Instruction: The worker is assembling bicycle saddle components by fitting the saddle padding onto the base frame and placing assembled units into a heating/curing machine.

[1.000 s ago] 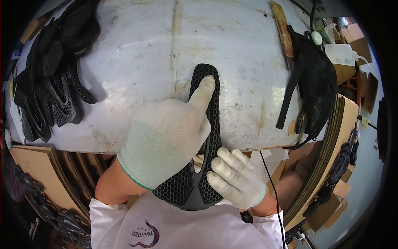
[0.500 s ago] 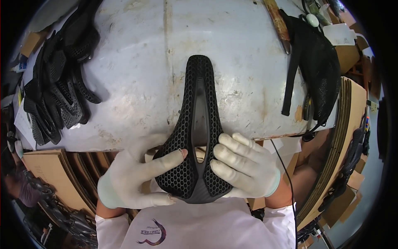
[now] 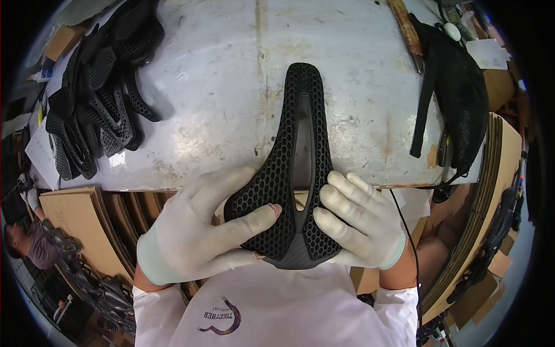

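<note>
Between my two gloved hands is a black bike saddle (image 3: 267, 194) with a honeycomb-patterned top and a long slot down its middle. Its narrow nose points away from me over the table, and its wide rear is close to my shirt. My left hand (image 3: 202, 225), in a white glove with bare fingertips showing, grips the left wing, one finger lying across the honeycomb. On the right wing my right hand (image 3: 361, 222) rests several fingers on top, its thumb hidden beneath. The saddle's underside is out of sight.
A pile of black honeycomb saddles (image 3: 107, 98) lies on the left of the worn grey table (image 3: 214, 104). At the right are a wooden-handled tool (image 3: 407, 32) and a black mesh bag (image 3: 459, 98). Cardboard sheets (image 3: 72, 225) stand at left; another person (image 3: 36, 243) is farther left. A black cable (image 3: 409, 231) hangs at right.
The view has shifted, so the table, pile and bag all sit farther right and slightly higher. Both hands keep hold of the saddle, and the left hand's fingers have shifted slightly along its wing.
</note>
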Demonstrator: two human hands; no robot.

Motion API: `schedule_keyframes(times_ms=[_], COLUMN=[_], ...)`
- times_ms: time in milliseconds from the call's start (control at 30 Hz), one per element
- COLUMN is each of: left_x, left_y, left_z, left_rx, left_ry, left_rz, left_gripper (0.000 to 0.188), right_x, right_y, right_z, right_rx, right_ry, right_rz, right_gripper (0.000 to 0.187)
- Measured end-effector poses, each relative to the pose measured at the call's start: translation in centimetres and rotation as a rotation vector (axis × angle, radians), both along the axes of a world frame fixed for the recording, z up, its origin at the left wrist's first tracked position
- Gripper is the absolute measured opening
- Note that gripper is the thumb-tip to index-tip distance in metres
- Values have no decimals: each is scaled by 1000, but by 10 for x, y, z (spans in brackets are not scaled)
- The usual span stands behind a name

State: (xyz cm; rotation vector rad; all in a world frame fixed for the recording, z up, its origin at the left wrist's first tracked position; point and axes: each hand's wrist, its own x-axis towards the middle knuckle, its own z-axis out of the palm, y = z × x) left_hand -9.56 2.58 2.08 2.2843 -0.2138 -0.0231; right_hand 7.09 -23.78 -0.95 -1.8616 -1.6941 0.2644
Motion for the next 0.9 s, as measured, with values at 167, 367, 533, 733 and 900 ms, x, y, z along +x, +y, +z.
schedule_keyframes(times_ms=[167, 367, 533, 733, 900], left_x=[-2, -12, -22, -34, -30], left_y=[0, -3, -15, -30, -42], left_z=[3, -2, -18, -42, -30], left_rx=[77, -27, -149, -236, 158], left_ry=[19, 54, 103, 18, -76], left_rz=[-43, 14, 62, 154, 190], left_gripper=[65, 72, 79, 74, 50], right_x=[3, 1, -1, 0, -1], right_y=[0, 4, 4, 6, 3], right_z=[-1, -6, -8, -7, -10], right_rx=[8, 52, 70, 52, 60], right_ry=[11, 34, 25, 25, 37], right_rz=[13, 22, 20, 47, 68], right_gripper=[31, 30, 33, 35, 36])
